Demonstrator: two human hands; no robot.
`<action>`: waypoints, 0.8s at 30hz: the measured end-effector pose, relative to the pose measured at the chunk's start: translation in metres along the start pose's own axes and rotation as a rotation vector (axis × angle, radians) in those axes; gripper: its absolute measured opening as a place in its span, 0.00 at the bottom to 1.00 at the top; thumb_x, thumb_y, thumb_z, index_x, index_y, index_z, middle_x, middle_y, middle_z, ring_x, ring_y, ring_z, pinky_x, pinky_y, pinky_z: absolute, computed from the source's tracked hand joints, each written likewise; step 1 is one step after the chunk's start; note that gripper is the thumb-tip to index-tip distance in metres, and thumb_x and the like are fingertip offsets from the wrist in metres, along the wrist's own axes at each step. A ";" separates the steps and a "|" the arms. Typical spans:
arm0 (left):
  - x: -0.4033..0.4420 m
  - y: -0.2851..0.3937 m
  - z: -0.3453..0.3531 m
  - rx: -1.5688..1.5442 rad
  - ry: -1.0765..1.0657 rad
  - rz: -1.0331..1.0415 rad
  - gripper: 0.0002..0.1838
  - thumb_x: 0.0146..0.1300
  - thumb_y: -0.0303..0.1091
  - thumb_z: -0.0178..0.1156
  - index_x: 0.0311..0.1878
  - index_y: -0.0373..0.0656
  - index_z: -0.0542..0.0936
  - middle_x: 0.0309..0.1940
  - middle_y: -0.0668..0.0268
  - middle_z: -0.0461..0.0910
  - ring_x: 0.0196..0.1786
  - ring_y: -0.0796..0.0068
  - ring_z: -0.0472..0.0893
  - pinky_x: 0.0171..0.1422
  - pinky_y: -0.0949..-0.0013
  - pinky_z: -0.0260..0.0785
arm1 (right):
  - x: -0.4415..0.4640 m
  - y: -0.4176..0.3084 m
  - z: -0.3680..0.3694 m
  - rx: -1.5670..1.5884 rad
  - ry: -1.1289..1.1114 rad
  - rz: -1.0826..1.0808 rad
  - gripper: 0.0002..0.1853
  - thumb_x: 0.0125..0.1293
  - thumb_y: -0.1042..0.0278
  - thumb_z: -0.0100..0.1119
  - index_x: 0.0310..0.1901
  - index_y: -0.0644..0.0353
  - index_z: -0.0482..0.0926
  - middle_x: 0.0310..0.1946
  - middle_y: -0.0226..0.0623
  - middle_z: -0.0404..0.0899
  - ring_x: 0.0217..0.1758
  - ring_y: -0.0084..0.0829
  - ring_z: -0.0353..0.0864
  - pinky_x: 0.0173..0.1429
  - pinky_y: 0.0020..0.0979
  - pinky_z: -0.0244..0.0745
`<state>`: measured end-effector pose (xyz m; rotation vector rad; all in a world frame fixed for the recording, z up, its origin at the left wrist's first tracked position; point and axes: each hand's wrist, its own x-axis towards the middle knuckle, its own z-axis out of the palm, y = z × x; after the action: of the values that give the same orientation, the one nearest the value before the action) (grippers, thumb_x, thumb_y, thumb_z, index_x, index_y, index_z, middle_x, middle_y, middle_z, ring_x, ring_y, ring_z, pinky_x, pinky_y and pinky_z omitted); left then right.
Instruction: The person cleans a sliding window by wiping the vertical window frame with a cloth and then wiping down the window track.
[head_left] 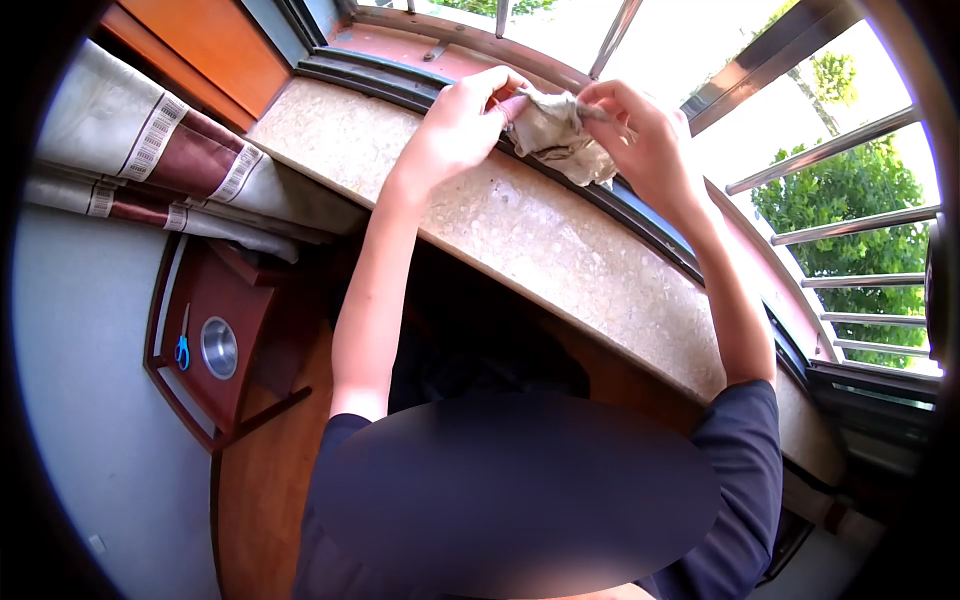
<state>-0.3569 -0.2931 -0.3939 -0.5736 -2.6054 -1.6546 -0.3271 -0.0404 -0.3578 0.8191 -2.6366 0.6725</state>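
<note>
A crumpled, off-white cloth (560, 140) with greyish stains hangs between my two hands, above the window track (640, 220). My left hand (470, 120) pinches its left edge between thumb and fingers. On the other side, my right hand (640, 130) grips the cloth's upper right part with bent fingers. The lower end of the cloth droops over the dark track by the stone sill (530, 220). Both forearms reach out over the sill.
Metal window bars (850, 230) stand beyond the track, with trees outside. Left are a patterned curtain (150, 130) and an orange wooden panel (220, 50). A dark red wooden stand (205, 400) holds a metal bowl (219, 348) and blue-handled scissors (183, 350).
</note>
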 end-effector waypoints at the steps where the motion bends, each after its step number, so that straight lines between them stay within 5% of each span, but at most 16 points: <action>1: 0.008 -0.006 -0.001 -0.004 -0.011 -0.008 0.13 0.81 0.35 0.65 0.62 0.41 0.85 0.45 0.67 0.89 0.49 0.77 0.84 0.59 0.68 0.76 | 0.006 0.009 0.005 0.202 0.003 0.108 0.19 0.76 0.62 0.71 0.62 0.61 0.80 0.46 0.44 0.93 0.52 0.37 0.92 0.60 0.44 0.88; 4: 0.013 0.003 -0.001 -0.020 0.024 -0.029 0.13 0.79 0.35 0.68 0.60 0.41 0.85 0.47 0.65 0.89 0.50 0.76 0.85 0.62 0.68 0.77 | 0.020 0.016 0.006 0.485 0.033 0.311 0.18 0.79 0.60 0.69 0.60 0.64 0.81 0.42 0.50 0.93 0.43 0.32 0.93 0.51 0.35 0.88; 6: 0.002 0.025 0.005 0.225 0.253 -0.050 0.12 0.75 0.35 0.71 0.55 0.41 0.85 0.50 0.63 0.89 0.52 0.72 0.86 0.62 0.66 0.78 | 0.028 0.029 0.008 0.523 0.001 0.504 0.18 0.80 0.60 0.68 0.60 0.65 0.80 0.43 0.49 0.93 0.43 0.29 0.92 0.51 0.32 0.86; 7: 0.001 0.016 0.013 0.411 0.423 0.204 0.11 0.71 0.34 0.73 0.51 0.42 0.85 0.48 0.61 0.90 0.52 0.69 0.87 0.60 0.63 0.80 | 0.030 0.035 0.013 0.492 -0.005 0.518 0.19 0.81 0.60 0.67 0.61 0.66 0.80 0.42 0.48 0.93 0.43 0.28 0.91 0.50 0.31 0.84; 10: -0.011 0.019 0.021 0.459 0.261 0.465 0.12 0.70 0.36 0.74 0.54 0.49 0.88 0.50 0.65 0.91 0.52 0.67 0.88 0.61 0.60 0.80 | 0.024 0.038 0.019 0.508 0.005 0.556 0.19 0.81 0.59 0.66 0.61 0.67 0.80 0.42 0.48 0.93 0.44 0.27 0.91 0.50 0.31 0.84; 14: -0.014 0.013 0.025 0.736 0.191 0.372 0.26 0.68 0.47 0.76 0.68 0.55 0.86 0.60 0.66 0.90 0.66 0.63 0.83 0.75 0.55 0.74 | 0.012 0.019 0.013 0.337 -0.091 0.517 0.14 0.81 0.68 0.62 0.62 0.61 0.80 0.42 0.43 0.90 0.44 0.31 0.89 0.51 0.33 0.84; 18: -0.014 0.005 0.022 0.763 0.072 0.290 0.32 0.68 0.55 0.74 0.71 0.54 0.84 0.64 0.63 0.88 0.72 0.58 0.79 0.81 0.50 0.68 | -0.005 0.023 0.015 -0.202 0.183 -0.146 0.20 0.76 0.72 0.63 0.68 0.54 0.81 0.58 0.54 0.83 0.60 0.47 0.86 0.69 0.47 0.83; 21: -0.004 0.009 0.019 0.752 0.025 0.271 0.30 0.68 0.54 0.74 0.69 0.52 0.85 0.64 0.64 0.87 0.70 0.57 0.80 0.80 0.53 0.70 | -0.004 0.018 0.017 0.140 -0.053 0.002 0.24 0.77 0.65 0.66 0.72 0.56 0.79 0.65 0.55 0.83 0.67 0.49 0.85 0.73 0.48 0.82; 24: 0.007 0.004 0.020 0.739 -0.008 0.252 0.25 0.68 0.49 0.74 0.64 0.50 0.87 0.60 0.65 0.86 0.66 0.58 0.80 0.77 0.55 0.72 | -0.003 0.019 0.023 0.036 -0.175 0.016 0.29 0.77 0.55 0.69 0.74 0.58 0.77 0.68 0.55 0.82 0.73 0.48 0.82 0.75 0.49 0.80</action>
<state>-0.3587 -0.2721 -0.3980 -0.7929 -2.7186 -0.5449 -0.3394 -0.0368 -0.3851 0.9056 -2.7968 0.6835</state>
